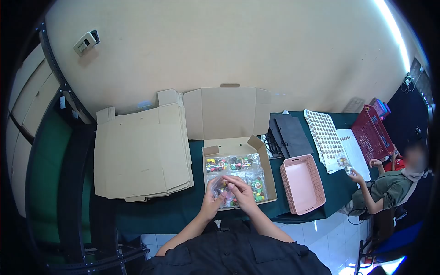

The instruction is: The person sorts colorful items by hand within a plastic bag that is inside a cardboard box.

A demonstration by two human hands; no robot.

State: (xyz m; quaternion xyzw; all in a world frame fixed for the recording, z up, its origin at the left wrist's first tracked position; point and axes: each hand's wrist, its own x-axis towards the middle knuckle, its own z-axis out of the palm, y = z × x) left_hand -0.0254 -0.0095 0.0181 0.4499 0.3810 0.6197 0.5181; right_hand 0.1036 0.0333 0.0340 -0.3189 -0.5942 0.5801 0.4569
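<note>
Both of my hands are over an open cardboard box [267,172], whose lid stands upright behind it. My left hand [212,198] is closed on one side of a clear plastic packet [221,187] with small colourful pieces in it. At the packet's other side, the fingers of my right hand [243,195] pinch its upper edge. Several similar clear packets [244,162] with red, green, yellow and dark round pieces lie in the box. My hands hide the box's front left part.
Flat folded cardboard boxes [142,156] are stacked at left. A pink basket [302,185] and black paper bags [292,135] stand to the right. Beyond are sticker sheets [324,135], a maroon basket [373,130] and a co-worker [382,190] holding a small packet.
</note>
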